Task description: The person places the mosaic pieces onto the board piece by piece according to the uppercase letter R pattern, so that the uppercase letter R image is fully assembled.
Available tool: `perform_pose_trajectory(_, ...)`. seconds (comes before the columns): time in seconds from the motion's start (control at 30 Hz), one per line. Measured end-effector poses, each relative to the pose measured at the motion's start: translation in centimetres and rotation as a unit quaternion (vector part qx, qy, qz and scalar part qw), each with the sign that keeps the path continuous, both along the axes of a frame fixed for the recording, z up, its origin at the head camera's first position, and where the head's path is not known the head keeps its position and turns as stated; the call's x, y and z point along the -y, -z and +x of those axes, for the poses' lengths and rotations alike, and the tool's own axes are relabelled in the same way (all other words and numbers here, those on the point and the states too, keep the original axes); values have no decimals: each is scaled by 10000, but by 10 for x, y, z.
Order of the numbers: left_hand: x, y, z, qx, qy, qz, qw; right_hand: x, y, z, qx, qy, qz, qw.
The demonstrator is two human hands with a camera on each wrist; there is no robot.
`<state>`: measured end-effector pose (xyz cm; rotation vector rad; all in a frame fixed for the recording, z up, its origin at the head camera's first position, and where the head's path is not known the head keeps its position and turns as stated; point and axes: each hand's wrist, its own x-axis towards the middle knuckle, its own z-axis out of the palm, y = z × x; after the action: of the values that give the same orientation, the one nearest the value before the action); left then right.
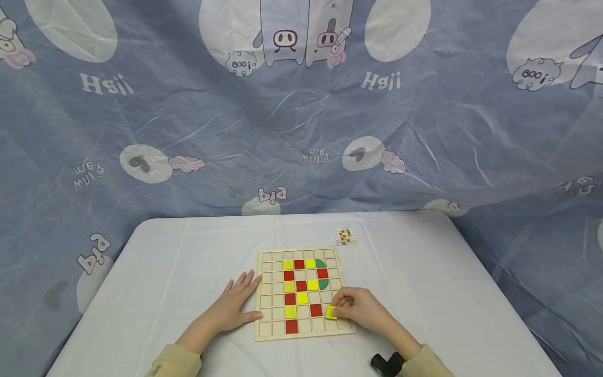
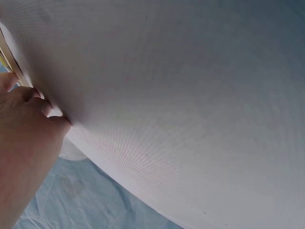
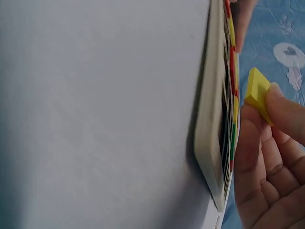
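Observation:
A square wooden grid board [image 1: 266, 300] lies on the table, with red, yellow and green tiles set in some of its cells. The green tiles [image 1: 323, 284] have a rounded side; the red tiles [image 1: 291, 326] are square. My left hand [image 1: 229, 308] rests at the board's left edge, fingers spread and thumb touching it. Between thumb and fingers, my right hand [image 1: 365, 310] pinches a yellow square tile [image 1: 331, 312] over the lower right cells. The right wrist view shows this yellow tile [image 3: 259, 90] tilted and apart from the board [image 3: 208, 124].
A small card [image 1: 345, 236] with a coloured grid pattern lies behind the board's far right corner. By the right sleeve is a black object [image 1: 387, 364], partly hidden. The table [image 1: 188, 262] has a white cover, and a blue printed cloth [image 1: 282, 120] hangs behind it.

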<state>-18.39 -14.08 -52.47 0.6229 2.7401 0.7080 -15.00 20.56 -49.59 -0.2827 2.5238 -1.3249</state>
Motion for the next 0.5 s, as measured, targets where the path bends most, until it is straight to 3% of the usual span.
perform_pose_trajectory(0.13,0,0,0,-7,9,-3,10000,4,2,6,-109,-277,182,9994)
perform_pose_trajectory(0.5,0,2,0,-31,-12,-33,10000,6,5,9,-270,-410,432,9979)
